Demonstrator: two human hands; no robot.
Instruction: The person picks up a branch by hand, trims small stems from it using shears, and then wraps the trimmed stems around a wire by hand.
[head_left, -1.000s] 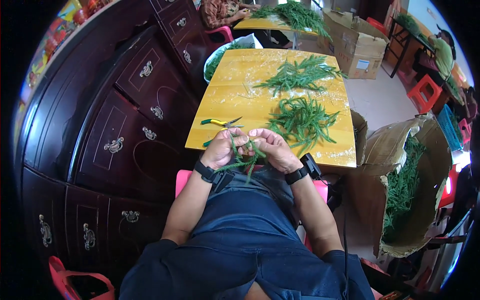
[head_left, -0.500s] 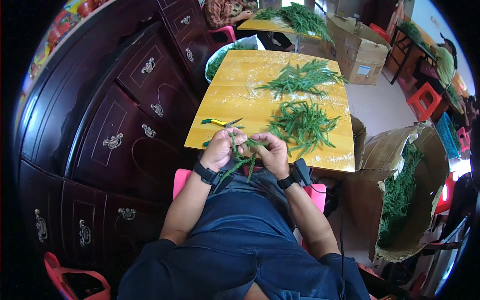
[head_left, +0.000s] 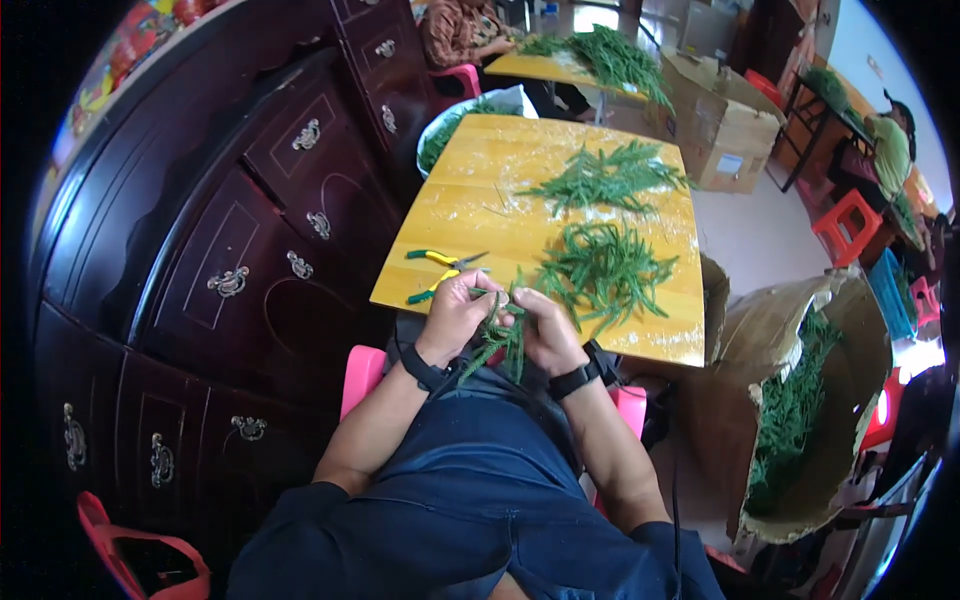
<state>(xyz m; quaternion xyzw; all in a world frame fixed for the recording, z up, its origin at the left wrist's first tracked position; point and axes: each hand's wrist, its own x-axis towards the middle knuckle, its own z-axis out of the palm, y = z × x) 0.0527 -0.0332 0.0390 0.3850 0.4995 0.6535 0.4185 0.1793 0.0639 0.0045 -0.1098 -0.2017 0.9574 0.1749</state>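
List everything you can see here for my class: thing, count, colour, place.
Tables: at least two, yellow, centre and top.
Held sprigs: count unclear, green, near centre table's edge.
Pliers: one, green-yellow, table's left.
Sprig piles: two, green, table's right.
Bag: one, white, beyond table's left.
Cardboard boxes: at least two, brown, right.
Cabinet: one, dark brown, left.
Stools: count unclear, red, right.
Chairs: at least two, pink, centre and top.
Basket: one, blue, right.
Other people: two clear, brown and green clothing, top, right.
Left hand: one, bare, at sprigs.
Right hand: one, bare, at sprigs.
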